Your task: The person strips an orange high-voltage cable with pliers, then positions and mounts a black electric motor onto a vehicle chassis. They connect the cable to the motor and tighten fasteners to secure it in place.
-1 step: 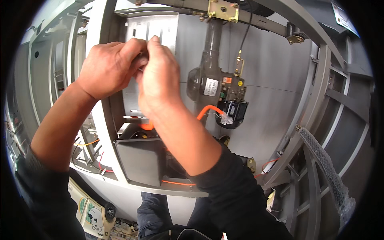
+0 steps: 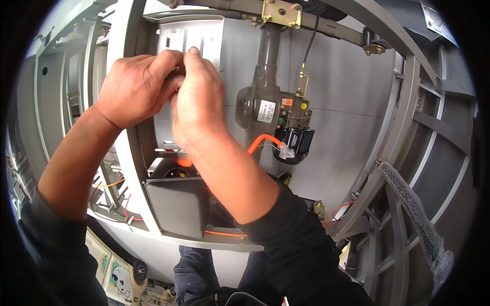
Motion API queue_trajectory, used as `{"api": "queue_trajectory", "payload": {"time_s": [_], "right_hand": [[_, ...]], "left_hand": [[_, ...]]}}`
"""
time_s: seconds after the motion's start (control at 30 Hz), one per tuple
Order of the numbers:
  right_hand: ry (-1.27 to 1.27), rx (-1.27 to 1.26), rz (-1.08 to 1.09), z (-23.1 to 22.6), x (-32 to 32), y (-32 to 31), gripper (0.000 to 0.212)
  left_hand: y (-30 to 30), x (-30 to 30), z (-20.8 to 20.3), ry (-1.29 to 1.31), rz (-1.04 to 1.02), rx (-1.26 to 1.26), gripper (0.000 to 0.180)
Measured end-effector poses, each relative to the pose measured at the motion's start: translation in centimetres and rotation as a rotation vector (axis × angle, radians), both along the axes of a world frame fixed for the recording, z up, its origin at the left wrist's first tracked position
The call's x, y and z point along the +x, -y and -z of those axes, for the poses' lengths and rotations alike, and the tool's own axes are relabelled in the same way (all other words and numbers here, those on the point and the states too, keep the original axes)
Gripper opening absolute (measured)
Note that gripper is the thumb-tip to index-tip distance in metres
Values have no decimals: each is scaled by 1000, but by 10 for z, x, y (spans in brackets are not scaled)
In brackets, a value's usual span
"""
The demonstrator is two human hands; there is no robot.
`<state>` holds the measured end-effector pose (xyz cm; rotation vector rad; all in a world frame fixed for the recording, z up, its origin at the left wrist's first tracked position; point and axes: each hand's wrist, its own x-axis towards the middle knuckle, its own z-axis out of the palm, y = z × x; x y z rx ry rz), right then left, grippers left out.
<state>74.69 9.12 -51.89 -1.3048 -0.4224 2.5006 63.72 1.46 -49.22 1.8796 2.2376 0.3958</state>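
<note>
My left hand (image 2: 133, 91) and my right hand (image 2: 201, 99) are raised close together over the left part of a grey metal frame (image 2: 122, 137). Both have their fingers curled in, with the thumbs and fingertips meeting. Whatever sits between the fingertips is hidden by the hands. Behind them is a pale slotted metal plate (image 2: 210, 38). Under my right forearm lies a dark grey box-shaped cover (image 2: 176, 206), beside an orange cable (image 2: 261, 138).
An axle housing (image 2: 266, 76) with a black motor (image 2: 298, 143) stands right of my hands. A yellowish bracket plate (image 2: 280, 13) is bolted above it. Bubble wrap (image 2: 413, 214) covers a bar at the right. Small cream vehicles (image 2: 115, 273) are at the lower left.
The surroundings have shifted slightly left in the view. My two hands stay together with their fingers still curled, and my right hand appears slightly farther left.
</note>
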Motion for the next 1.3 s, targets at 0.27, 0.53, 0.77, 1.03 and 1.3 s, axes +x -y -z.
{"api": "queue_trajectory", "payload": {"time_s": [0.27,0.53,0.77,1.03,1.3], "right_hand": [[-47,79,-21,-5,13,-20,17],[-23,393,-8,13,109,-114,29],[888,617,-454,122,238,-192,36],[893,840,-756,176,280,-195,29],[934,1218,-1018,174,282,-180,24]], "left_hand": [[1,0,-6,53,-24,-53,34],[3,0,1,-26,4,-54,25],[5,-1,4,-22,21,-47,23],[5,-1,4,-36,32,-29,23],[6,0,2,-70,25,-74,24]]}}
